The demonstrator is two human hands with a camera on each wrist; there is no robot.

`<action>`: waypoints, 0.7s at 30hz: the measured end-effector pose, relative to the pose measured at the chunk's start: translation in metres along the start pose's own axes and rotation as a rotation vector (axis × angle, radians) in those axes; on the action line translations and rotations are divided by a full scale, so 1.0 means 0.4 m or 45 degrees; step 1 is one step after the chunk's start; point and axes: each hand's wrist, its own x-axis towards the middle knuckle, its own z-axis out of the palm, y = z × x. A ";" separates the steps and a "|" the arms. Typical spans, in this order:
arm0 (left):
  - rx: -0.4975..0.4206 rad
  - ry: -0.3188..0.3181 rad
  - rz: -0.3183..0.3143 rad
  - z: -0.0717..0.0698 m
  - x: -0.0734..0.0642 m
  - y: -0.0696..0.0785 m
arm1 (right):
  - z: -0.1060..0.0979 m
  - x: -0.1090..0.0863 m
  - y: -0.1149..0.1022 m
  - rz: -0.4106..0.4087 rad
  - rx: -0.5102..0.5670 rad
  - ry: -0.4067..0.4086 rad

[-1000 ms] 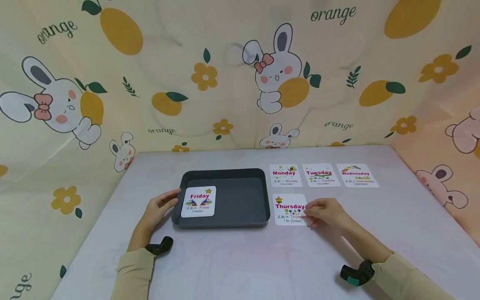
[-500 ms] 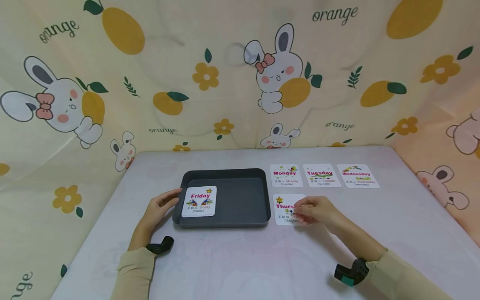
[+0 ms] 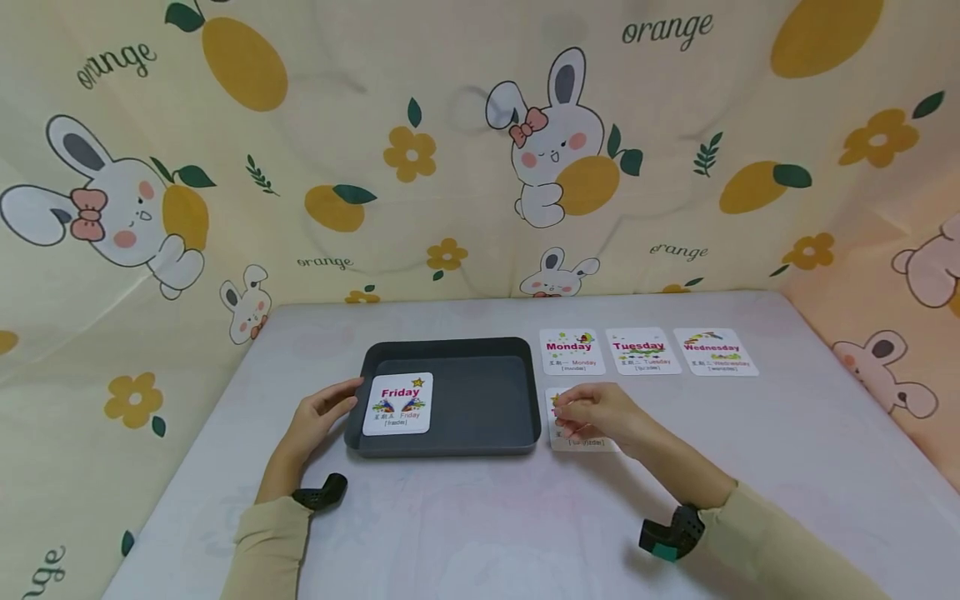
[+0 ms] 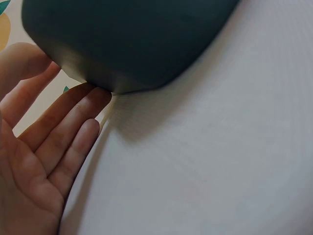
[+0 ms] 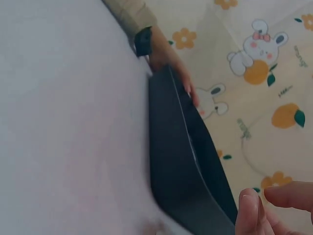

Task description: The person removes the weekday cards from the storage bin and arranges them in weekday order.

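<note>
A dark grey tray [image 3: 483,408] lies on the table, and a white Friday card [image 3: 397,404] rests inside its left part. My left hand [image 3: 315,421] touches the tray's left side with extended fingers, as the left wrist view also shows at the tray wall [image 4: 127,44]. Right of the tray is the Thursday card [image 3: 588,445], mostly covered from view by my right hand [image 3: 611,417], which hovers over it. In the right wrist view, the right thumb and forefinger [image 5: 288,195] stand slightly apart with nothing between them.
Behind the Thursday card, the Monday card [image 3: 572,352], Tuesday card [image 3: 643,351] and Wednesday card [image 3: 716,352] lie in a row. A patterned cloth [image 3: 450,208] hangs behind the white table [image 3: 480,517]. Each wrist wears a black device.
My right hand has moved left from the Thursday card's right edge across the card, toward the tray. The card stays put. My left hand and the tray have not moved.
</note>
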 end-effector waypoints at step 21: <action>0.035 -0.001 -0.046 -0.001 -0.003 0.002 | 0.139 0.083 -0.056 -0.015 0.097 -0.056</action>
